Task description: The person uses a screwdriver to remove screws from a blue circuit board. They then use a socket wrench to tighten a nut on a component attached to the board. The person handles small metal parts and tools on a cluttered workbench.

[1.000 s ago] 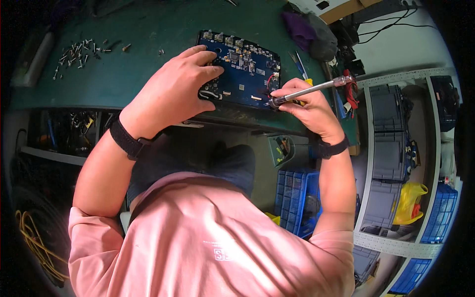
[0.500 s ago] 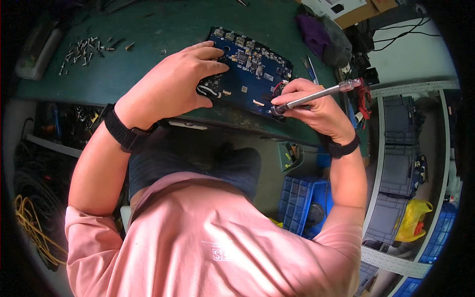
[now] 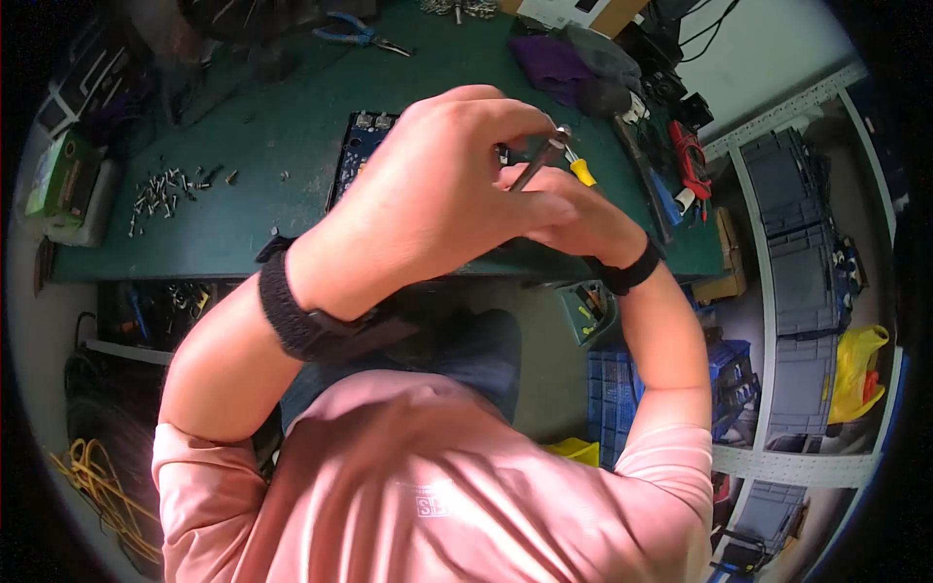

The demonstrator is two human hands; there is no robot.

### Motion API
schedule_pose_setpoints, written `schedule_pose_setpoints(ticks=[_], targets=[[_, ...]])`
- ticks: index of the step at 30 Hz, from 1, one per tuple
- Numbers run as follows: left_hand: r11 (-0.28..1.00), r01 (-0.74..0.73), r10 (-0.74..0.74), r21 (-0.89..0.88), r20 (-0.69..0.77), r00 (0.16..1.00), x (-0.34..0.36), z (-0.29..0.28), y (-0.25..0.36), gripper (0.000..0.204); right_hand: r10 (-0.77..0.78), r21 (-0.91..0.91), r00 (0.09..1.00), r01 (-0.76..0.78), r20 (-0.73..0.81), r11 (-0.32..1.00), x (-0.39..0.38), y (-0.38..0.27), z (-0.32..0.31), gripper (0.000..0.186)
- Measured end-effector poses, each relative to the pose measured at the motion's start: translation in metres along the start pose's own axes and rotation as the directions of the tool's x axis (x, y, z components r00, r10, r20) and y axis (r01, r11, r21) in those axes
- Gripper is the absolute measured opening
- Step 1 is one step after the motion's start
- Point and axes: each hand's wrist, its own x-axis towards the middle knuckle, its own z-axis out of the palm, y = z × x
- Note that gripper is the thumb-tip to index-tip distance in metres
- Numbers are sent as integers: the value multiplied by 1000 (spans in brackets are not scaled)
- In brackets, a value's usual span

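Note:
My left hand point(image 3: 437, 175) is raised above the bench, reaching across to the right. Its curled fingers and thumb close around a slim silver pen-shaped tool point(image 3: 542, 158), the index fingertip by the tool's upper end. Just behind and below it, my right hand point(image 3: 583, 214) also grips this tool, its fingers partly covered by the left hand. Under the left hand lies a blue circuit board point(image 3: 360, 138) in a dark frame; only its left edge and small bits show. A yellow-handled tool point(image 3: 581, 171) lies just beyond my right hand.
Loose screws point(image 3: 165, 194) lie at the left of the green bench point(image 3: 262, 126). Blue-handled pliers point(image 3: 355, 35) and a purple cloth point(image 3: 549, 68) are at the back. A red cable bundle point(image 3: 688, 155) sits at the right. Grey crates point(image 3: 802, 277) stand on a shelf.
My left hand has left the board's left side and moved right, meeting the tool. My right hand has lifted the tool off the board's right corner. The view has shifted, showing the pliers.

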Motion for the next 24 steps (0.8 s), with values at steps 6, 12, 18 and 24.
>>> schedule_pose_setpoints(ticks=[6, 12, 18, 24], targets=[[998, -23, 28, 54, -87, 996, 15, 17, 14, 23, 113, 139, 993, -107, -38, 984, -6, -18, 2, 23], [996, 89, -88, 23, -56, 995, 13, 13, 18, 20, 47, -75, 991, -57, -127, 996, -13, -12, 3, 30], [999, 50, -50, 9, -24, 998, 13, 13, 18, 18, 77, -315, 978, -135, -192, 939, -29, -2, -6, 34], [1000, -21, 20, -23, -24, 1000, 13, 16, 15, 18, 10, -308, 951, -110, -309, 945, -7, 6, 3, 30]])
